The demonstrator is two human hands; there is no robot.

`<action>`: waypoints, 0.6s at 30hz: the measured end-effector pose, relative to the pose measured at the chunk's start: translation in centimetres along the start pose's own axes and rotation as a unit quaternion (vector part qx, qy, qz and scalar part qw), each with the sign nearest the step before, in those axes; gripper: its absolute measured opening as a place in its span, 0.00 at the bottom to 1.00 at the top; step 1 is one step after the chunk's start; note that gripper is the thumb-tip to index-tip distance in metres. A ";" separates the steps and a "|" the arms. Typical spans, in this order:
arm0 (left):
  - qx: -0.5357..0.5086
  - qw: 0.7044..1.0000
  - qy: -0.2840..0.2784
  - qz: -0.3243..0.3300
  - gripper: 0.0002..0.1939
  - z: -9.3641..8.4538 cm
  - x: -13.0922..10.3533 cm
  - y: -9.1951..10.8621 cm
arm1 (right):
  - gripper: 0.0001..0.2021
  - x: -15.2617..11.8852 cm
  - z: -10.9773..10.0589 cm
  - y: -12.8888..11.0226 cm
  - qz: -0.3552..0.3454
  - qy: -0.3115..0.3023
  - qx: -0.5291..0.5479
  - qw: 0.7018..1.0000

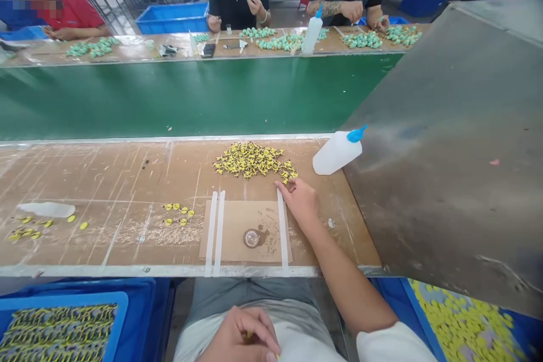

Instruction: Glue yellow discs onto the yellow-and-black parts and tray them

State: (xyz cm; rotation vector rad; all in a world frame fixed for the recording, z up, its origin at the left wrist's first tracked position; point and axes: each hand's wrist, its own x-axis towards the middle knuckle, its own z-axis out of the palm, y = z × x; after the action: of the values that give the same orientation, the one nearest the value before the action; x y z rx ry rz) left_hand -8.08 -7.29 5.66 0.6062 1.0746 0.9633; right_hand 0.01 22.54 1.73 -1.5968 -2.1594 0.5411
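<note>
The cardboard sheet (237, 237) lies flat on a scuffed brown worktop (106, 181), with white tape strips running across its left and right sides. A small round dish (251, 238) sits on the sheet, with dark wet-looking spots beside it.

Beyond the sheet's far edge is the heap of small yellow-and-black pieces (250, 159). The right hand (301, 201) reaches past the sheet's far right corner to the heap's near right end, thumb and forefinger nearly together at one piece; whether they grip it I cannot tell. The left hand (244, 339) is on the near side of the sheet, above the person's lap, its fingers curled in and closed on a yellow piece (248, 336), mostly hidden.

Left of the sheet are a loose group of yellow discs (184, 210) and, farther left, more discs near a whitish, flat-looking object. A white bottle with a blue nozzle (337, 153) leans beyond the sheet to the right, near a large grey metal panel (458, 153). Blue trays of yellow parts lie below the sheet's level on both sides. Beyond the sheet, past a green strip (169, 96), people work at another bench (139, 51) with heaps of mint-green pieces (282, 42).
</note>
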 end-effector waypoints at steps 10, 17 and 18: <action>0.169 0.982 -0.066 -0.045 0.21 3.3 -1.9 -3.4 | 0.15 -0.6 -1.0 0.1 -0.031 -0.015 0.006 0.999; 0.163 0.981 -0.106 -0.002 0.12 6.2 -3.1 -0.7 | 0.20 -0.8 -1.2 -0.2 -0.057 -0.010 -0.004 0.998; 0.161 0.981 -0.105 -0.002 0.13 6.6 -3.1 -0.4 | 0.20 -0.8 -1.2 -0.3 -0.061 -0.012 -0.005 0.998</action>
State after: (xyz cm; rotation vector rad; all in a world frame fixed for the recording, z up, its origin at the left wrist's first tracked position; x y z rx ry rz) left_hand -2.35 -10.00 9.24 0.9507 1.0472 0.7068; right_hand 0.60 21.79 2.87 -1.4596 -2.2615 0.5140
